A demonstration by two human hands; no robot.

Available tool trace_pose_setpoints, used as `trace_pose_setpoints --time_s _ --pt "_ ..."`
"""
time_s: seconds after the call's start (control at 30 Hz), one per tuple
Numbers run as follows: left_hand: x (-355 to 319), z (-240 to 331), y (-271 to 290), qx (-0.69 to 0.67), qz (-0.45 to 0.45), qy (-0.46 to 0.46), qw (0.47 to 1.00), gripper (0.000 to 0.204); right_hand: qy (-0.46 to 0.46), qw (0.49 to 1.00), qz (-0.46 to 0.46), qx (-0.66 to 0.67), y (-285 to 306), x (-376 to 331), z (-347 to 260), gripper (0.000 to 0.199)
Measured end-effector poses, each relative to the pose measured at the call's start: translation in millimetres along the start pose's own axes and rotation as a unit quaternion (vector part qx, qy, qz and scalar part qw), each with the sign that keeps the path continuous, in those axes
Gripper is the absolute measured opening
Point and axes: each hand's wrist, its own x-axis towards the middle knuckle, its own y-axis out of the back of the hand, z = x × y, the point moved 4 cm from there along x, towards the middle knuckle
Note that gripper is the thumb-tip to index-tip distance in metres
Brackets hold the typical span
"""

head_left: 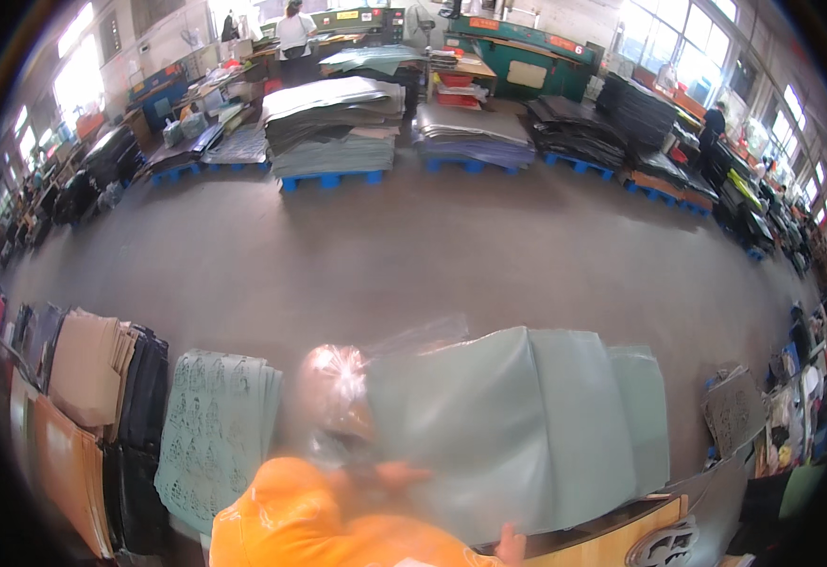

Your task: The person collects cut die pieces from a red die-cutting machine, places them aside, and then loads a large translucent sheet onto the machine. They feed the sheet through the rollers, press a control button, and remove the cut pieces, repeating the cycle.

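Note:
Large pale green sheets (460, 425) lie in an overlapping stack in front of me. My left hand (402, 474) rests over their left part, its fingers pointing right and smeared by motion. At the near edge of the sheets is my right hand (510, 545), fingers apart, with nothing visible in them. Both arms are in orange sleeves (281, 501). A crumpled clear plastic bag (336, 373) is just beyond my left forearm, by the sheets' left edge. Whether the left hand touches it is hidden by blur.
Left stand a patterned green sheet stack (215, 425), brown sheets (87, 369) and orange boards (68, 472). A wooden board (602, 548) and a white cord coil (664, 543) are near right. Across the floor (413, 246) are loaded blue pallets (333, 180), a green machine (527, 71) and people.

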Motion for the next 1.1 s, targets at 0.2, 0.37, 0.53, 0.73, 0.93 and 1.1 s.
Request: trace_pose_setpoints --time_s 0.2,0.37,0.53,0.73,0.93,1.1 --pt "35 -19 44 0.040 -0.169 0.444 0.879 0.063 -0.236 0.946 -0.078 0.208 4 41 -17 0.036" --pt "113 62 55 0.214 0.177 0.140 0.950 0.068 -0.027 0.999 0.016 0.032 2 75 -38 0.054" --pt "222 127 -107 0.159 -0.139 -0.042 0.977 0.080 -0.083 0.987 -0.116 0.069 -33 82 -41 0.031" --pt "248 72 -290 0.378 -0.434 -0.032 0.817 0.058 -0.215 0.902 -0.107 0.358 -45 50 -24 0.038" --pt "245 49 -306 0.565 -0.155 -0.147 0.797 0.021 -0.286 0.848 -0.037 0.444 -73 26 2 0.041" --pt "271 55 -309 0.440 -0.391 -0.014 0.808 0.019 -0.351 0.808 0.101 0.462 -91 13 45 0.046"
